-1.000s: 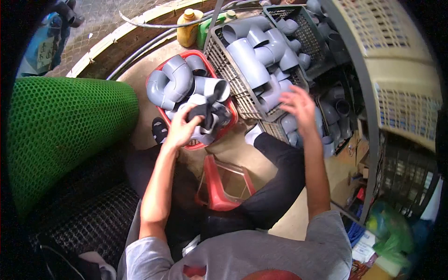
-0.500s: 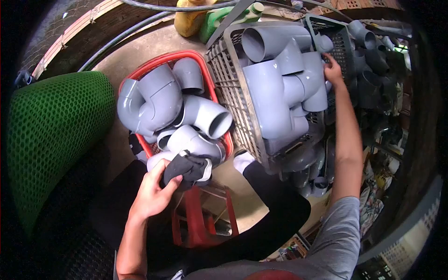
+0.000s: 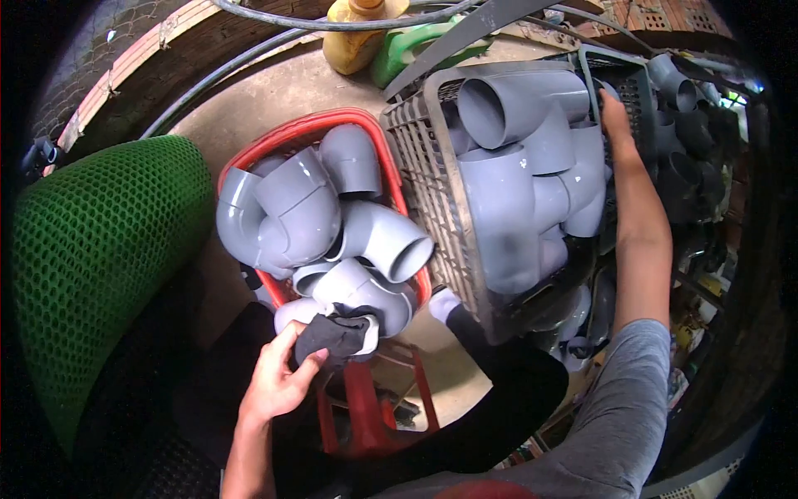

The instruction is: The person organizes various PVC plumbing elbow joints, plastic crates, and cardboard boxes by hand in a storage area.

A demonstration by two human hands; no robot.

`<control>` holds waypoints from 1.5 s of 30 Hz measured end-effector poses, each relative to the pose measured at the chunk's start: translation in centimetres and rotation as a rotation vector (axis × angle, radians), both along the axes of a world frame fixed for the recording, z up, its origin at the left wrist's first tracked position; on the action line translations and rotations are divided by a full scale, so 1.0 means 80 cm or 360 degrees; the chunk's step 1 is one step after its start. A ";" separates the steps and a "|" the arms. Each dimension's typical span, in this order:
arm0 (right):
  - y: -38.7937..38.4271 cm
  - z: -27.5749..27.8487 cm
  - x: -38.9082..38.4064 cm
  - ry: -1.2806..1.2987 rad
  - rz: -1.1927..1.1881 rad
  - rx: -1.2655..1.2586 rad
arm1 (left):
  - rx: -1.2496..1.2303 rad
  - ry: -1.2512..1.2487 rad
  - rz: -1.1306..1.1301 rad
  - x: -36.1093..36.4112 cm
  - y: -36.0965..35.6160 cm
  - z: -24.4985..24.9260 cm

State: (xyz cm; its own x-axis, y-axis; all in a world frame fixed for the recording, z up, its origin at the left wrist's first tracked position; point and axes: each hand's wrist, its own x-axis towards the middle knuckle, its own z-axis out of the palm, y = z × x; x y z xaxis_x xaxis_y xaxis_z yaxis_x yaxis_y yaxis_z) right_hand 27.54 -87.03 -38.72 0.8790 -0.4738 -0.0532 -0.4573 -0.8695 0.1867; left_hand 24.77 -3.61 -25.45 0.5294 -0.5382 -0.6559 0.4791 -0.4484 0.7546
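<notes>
My left hand is closed on a bunched black cloth with a pale edge, held over the near end of a red basket. Grey elbow pipe fittings fill that basket. On the right, my right hand reaches to the rim of a dark green basket, beside a small part of a grey fitting. Its fingertips are largely hidden there. Between the hands stands a grey slatted basket heaped with large grey fittings.
A red plastic stool stands near my legs. Rolled green mesh occupies the left side. A yellow jug and a green jug are at the back, close to a grey hose. More fittings are piled at right.
The view has shifted, so the baskets sit lower and farther right. My right hand stays at the far basket, its fingers now more hidden. My left hand keeps the black cloth.
</notes>
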 end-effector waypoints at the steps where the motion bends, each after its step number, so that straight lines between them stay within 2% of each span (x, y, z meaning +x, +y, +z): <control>1: 0.021 0.016 -0.007 -0.0026 -0.0157 0.0087 | 0.0012 0.0060 -0.0007 0.001 0.002 0.001; 2: 0.049 0.041 -0.019 -0.0041 -0.0308 0.0168 | 0.0053 0.0040 -0.0092 0.002 0.007 0.001; 4: 0.088 0.071 -0.041 0.0048 -0.0224 0.0012 | 0.0004 0.0017 -0.0066 0.000 0.005 0.005; 6: 0.096 0.086 -0.066 -0.0129 -0.0113 0.0008 | -0.0031 -0.0033 -0.0077 -0.004 0.005 0.008; 7: 0.091 0.083 -0.084 -0.0371 0.0085 0.0038 | -0.0067 -0.0088 -0.0085 -0.006 0.006 0.009; 8: 0.113 0.100 -0.091 -0.0381 0.0078 0.0025 | -0.0079 -0.0098 -0.0094 -0.008 0.007 0.010; 10: 0.178 0.134 -0.119 -0.0709 -0.0200 0.0167 | -0.0100 -0.0138 -0.0067 -0.016 0.010 0.012; 11: 0.207 0.151 -0.136 -0.0786 -0.0215 0.0203 | -0.0145 -0.0212 -0.0079 -0.020 0.013 0.008; 12: 0.222 0.165 -0.156 -0.0817 -0.0170 0.0169 | -0.0140 -0.0006 -0.0056 -0.021 0.013 0.015; 14: 0.245 0.178 -0.205 -0.1133 -0.0365 0.0517 | -0.0204 -0.0258 -0.0051 -0.035 0.019 -0.002; 16: 0.308 0.234 -0.236 -0.1250 -0.0471 0.0638 | -0.0416 0.0006 0.0143 -0.043 0.013 0.006; 17: 0.308 0.249 -0.266 -0.1191 -0.0335 0.0553 | -0.0415 -0.0020 0.0110 -0.047 0.016 0.000; 18: 0.334 0.265 -0.286 -0.1210 -0.0353 0.0549 | -0.0447 0.0006 0.0156 -0.055 0.017 -0.005; 20: 0.423 0.313 -0.309 -0.1593 -0.0519 0.1001 | -0.0651 0.0197 0.0264 -0.069 0.011 -0.004; 21: 0.489 0.347 -0.324 -0.1348 -0.0280 0.0696 | -0.0745 0.0401 0.0369 -0.078 0.008 0.001; 22: 0.544 0.362 -0.339 -0.1393 -0.0358 0.0795 | -0.0843 0.0592 0.0478 -0.088 0.003 0.015; 23: 0.584 0.376 -0.357 -0.1259 -0.0097 0.0623 | -0.0731 0.0728 0.0602 -0.099 -0.006 0.056; 24: 0.619 0.378 -0.376 -0.1226 0.0173 0.0491 | -0.0856 0.0854 0.0483 -0.108 -0.007 0.075; 25: 0.668 0.393 -0.388 -0.1153 0.0284 0.0530 | -0.1014 0.1005 0.0426 -0.120 -0.008 0.076; 26: 0.705 0.395 -0.404 -0.0990 0.0558 0.0507 | -0.1168 0.1153 0.0365 -0.132 -0.008 0.076; 28: 0.777 0.389 -0.426 -0.0835 0.0885 0.0597 | -0.1388 0.1100 0.0397 -0.164 -0.010 0.127; 29: 0.809 0.373 -0.450 -0.0747 0.0750 0.0955 | -0.1095 0.0875 0.0457 -0.183 -0.011 0.127; 30: 0.833 0.386 -0.449 -0.0749 0.0976 0.0977 | -0.1201 0.0496 0.0297 -0.194 -0.006 0.105; 32: 0.866 0.410 -0.455 -0.0762 0.1114 0.1010 | -0.1336 0.0735 0.0337 -0.210 0.020 0.110; 33: 0.875 0.408 -0.460 -0.0997 0.0997 0.1182 | -0.1335 0.0716 0.0326 -0.213 0.031 0.118; 34: 0.885 0.403 -0.465 -0.1226 0.0866 0.1354 | -0.1451 0.1018 0.0385 -0.217 0.044 0.126; 35: 0.896 0.393 -0.470 -0.1437 0.0434 0.1690 | -0.1557 0.1328 0.0451 -0.225 0.055 0.137; 36: 0.912 0.391 -0.463 -0.1660 -0.0025 0.2195 | -0.1556 0.1320 0.0444 -0.232 0.060 0.145; 38: 0.914 0.349 -0.460 -0.1529 -0.0613 0.2987 | -0.1320 0.0441 0.0472 -0.245 0.055 0.161; 39: 0.922 0.341 -0.454 -0.1461 -0.0717 0.3328 | -0.1109 0.0195 0.0405 -0.256 0.053 0.187; 40: 0.932 0.334 -0.452 -0.1371 -0.0834 0.3674 | -0.1010 0.0121 0.0290 -0.265 0.051 0.189; 41: 0.943 0.339 -0.449 -0.1516 -0.0991 0.3821 | -0.0928 0.0087 0.0237 -0.267 0.052 0.185; 45: 0.966 0.341 -0.457 -0.1497 -0.1013 0.4125 | -0.0714 0.0004 0.0104 -0.265 0.069 0.175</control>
